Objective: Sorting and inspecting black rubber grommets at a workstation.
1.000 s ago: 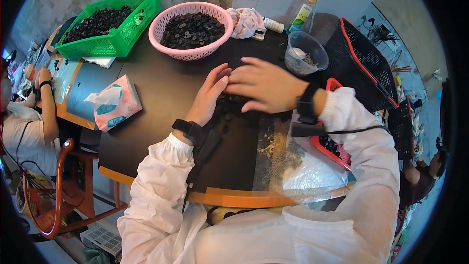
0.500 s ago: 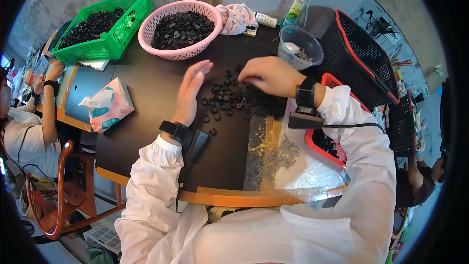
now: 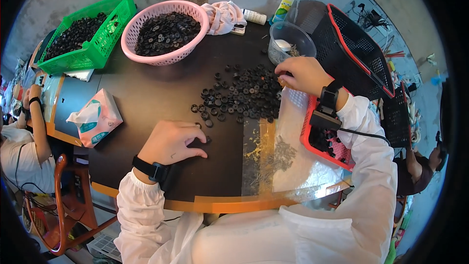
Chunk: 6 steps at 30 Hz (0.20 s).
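Observation:
A loose pile of small round black rubber-like pieces (image 3: 244, 90), some ring-shaped, some disc-like, lies spread over the dark table (image 3: 161, 85). Nearer to me, my left hand (image 3: 171, 142) rests low over the table, thumb and forefinger apart around a small black piece (image 3: 208, 140). It grips nothing that I can see. At the pile's right edge hovers my right hand (image 3: 307, 76), fingers curled in toward the thumb; whatever they hold is hidden. Just below it stands a red basket (image 3: 305, 134) holding black pieces, partly covered by my wrist.
Beyond the pile stand a pink colander (image 3: 129, 44) and a green crate (image 3: 100, 51), both full of black pieces. A clear tub (image 3: 293, 36), a black basket (image 3: 337, 44) and a spray bottle (image 3: 286, 2) are back right. Thin metal pins (image 3: 278, 159) lie near me; a tissue box (image 3: 102, 117) sits left.
My left hand has come back toward me, down to the lone black piece. My right hand has moved right, off the pile, which now lies more spread out. The view has shifted slightly.

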Available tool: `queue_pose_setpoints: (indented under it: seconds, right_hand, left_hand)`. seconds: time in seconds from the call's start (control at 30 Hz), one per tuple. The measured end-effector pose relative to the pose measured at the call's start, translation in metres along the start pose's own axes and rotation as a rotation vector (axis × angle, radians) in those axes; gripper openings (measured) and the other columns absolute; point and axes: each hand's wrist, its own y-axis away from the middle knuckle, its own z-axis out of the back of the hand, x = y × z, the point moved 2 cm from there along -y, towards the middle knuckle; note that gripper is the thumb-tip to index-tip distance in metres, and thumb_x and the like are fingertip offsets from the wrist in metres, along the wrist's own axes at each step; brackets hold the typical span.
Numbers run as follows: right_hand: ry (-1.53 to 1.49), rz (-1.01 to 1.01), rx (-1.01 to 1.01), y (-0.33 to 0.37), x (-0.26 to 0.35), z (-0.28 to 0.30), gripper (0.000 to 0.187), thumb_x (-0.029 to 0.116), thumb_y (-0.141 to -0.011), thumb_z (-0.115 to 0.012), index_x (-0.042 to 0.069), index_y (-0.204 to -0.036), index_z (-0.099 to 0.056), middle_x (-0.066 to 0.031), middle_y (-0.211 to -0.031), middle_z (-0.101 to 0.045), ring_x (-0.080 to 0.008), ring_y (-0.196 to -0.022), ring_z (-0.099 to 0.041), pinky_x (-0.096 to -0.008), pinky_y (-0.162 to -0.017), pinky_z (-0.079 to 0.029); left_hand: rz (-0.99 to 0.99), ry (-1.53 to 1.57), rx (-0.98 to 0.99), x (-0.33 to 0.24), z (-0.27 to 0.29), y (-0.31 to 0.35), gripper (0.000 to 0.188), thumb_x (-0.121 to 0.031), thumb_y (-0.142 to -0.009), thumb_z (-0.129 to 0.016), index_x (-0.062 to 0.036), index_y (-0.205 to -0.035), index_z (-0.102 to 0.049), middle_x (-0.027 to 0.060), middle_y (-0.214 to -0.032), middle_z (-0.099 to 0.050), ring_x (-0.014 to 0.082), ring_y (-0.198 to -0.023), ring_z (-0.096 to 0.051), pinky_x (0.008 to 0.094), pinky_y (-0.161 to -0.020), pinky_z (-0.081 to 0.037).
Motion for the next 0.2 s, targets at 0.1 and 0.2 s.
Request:
queue_pose_setpoints:
  seconds: [0.1, 0.2]
  right_hand:
    - [0.029, -0.003, -0.096, -0.012, 0.002, -0.005, 0.023, 0.017, -0.084, -0.066, 0.01, -0.106, -0.067, -0.0091, -0.099, -0.069, -0.0287, -0.093, -0.065, -0.0389, -0.081, -0.052]
    - [0.093, 0.006, -0.064, -0.031, 0.011, -0.013, 0.035, 0.017, -0.084, -0.067, 0.01, -0.118, -0.063, -0.0086, -0.113, -0.067, -0.0279, -0.1, -0.064, -0.0387, -0.084, -0.052]
  left_hand:
    - [-0.003, -0.03, -0.002, -0.001, -0.007, -0.003, 0.021, -0.026, -0.072, -0.079, -0.0114, -0.082, -0.067, 0.002, -0.072, -0.059, 0.021, -0.062, -0.059, 0.0324, -0.057, -0.047]
    - [-0.006, -0.101, -0.013, 0.004, -0.01, -0.003, 0.016, -0.023, -0.075, -0.077, -0.0115, -0.082, -0.067, 0.0018, -0.076, -0.062, 0.0199, -0.069, -0.063, 0.0321, -0.06, -0.049]
